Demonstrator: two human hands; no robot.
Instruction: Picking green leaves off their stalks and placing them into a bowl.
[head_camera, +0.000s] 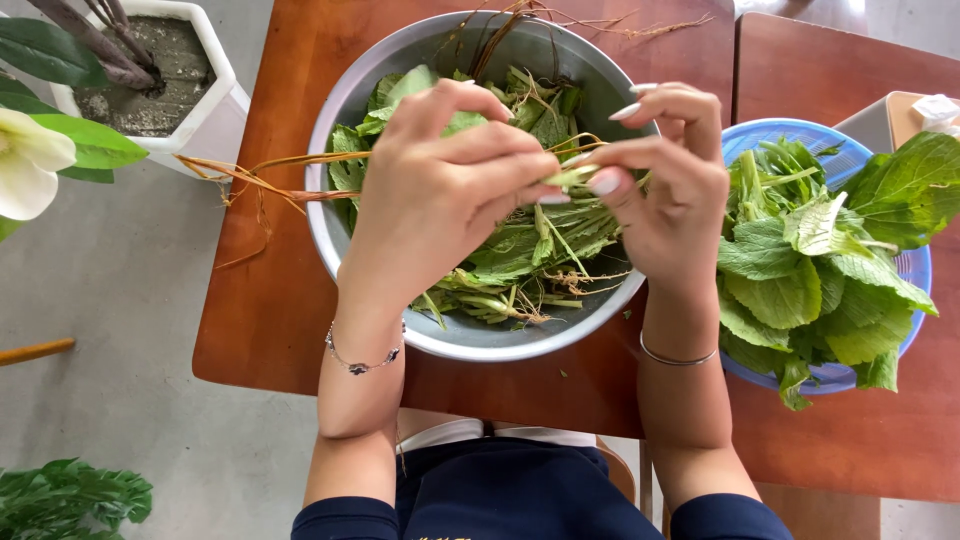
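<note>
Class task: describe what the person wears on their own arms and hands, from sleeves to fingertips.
Dark navy sleeves are pushed up above the elbows. The left hand has a thin silver chain bracelet with small dark beads at its wrist. The right hand has a plain slim silver bangle. Fingernails are long and painted a pale, whitish pink.

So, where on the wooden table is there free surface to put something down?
Bare wood on the table lies left of the metal bowl, crossed only by thin roots. A narrow strip runs between the bowl and the near edge. Crowded: both hands, left and right, pinch a stem over the bowl; the blue basket of leaves fills the right.
</note>
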